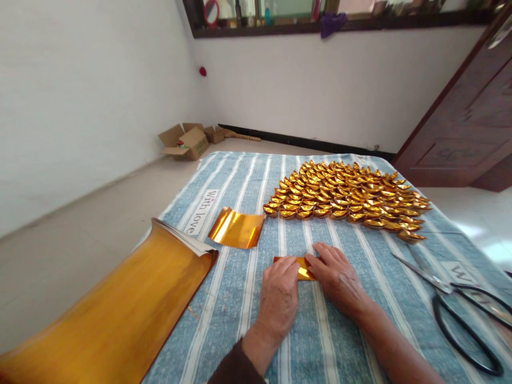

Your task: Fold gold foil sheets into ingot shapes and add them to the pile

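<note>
A small folded piece of gold foil paper (306, 271) lies flat on the striped cloth between my two hands. My left hand (278, 293) has its fingers curled together and pressed over the paper's left part. From the other side, my right hand (338, 274) pinches the right end, its thumb and fingertips against the foil. Beyond them a curved gold foil sheet (238, 228) rests by itself. Many folded gold paper ingots (344, 194) stand in tight rows farther back.
A large stack of gold foil sheets (116, 298) hangs past the table's left side. Open black-handled scissors (444, 288) lie at the right. Blue-white cloth (224, 314) covers the table. Beyond it are an open cardboard box (188, 144) on the floor and a dark red door (460, 117).
</note>
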`<state>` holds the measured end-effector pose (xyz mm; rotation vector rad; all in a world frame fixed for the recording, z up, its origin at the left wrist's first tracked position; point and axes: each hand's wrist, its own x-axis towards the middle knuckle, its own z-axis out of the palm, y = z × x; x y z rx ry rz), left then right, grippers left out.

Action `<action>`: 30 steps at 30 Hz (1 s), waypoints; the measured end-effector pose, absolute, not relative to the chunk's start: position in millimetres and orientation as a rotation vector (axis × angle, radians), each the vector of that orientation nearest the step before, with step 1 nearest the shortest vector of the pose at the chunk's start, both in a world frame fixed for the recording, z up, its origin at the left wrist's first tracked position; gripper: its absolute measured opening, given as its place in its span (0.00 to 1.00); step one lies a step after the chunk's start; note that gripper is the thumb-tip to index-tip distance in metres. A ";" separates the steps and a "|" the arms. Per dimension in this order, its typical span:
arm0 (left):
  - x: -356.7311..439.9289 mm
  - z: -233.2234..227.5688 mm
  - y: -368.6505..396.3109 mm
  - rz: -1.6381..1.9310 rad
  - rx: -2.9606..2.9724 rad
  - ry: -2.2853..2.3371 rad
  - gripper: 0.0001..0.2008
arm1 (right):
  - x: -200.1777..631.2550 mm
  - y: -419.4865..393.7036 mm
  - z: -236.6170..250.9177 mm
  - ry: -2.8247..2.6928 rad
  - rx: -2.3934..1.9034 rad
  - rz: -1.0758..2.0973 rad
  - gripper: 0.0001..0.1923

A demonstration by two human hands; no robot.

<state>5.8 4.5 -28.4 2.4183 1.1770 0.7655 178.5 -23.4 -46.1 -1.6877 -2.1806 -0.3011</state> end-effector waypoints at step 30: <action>10.7 -23.4 4.1 0.721 2.426 1.221 0.11 | 173.4 -22.7 -39.3 -2.098 -1.753 -0.116 0.13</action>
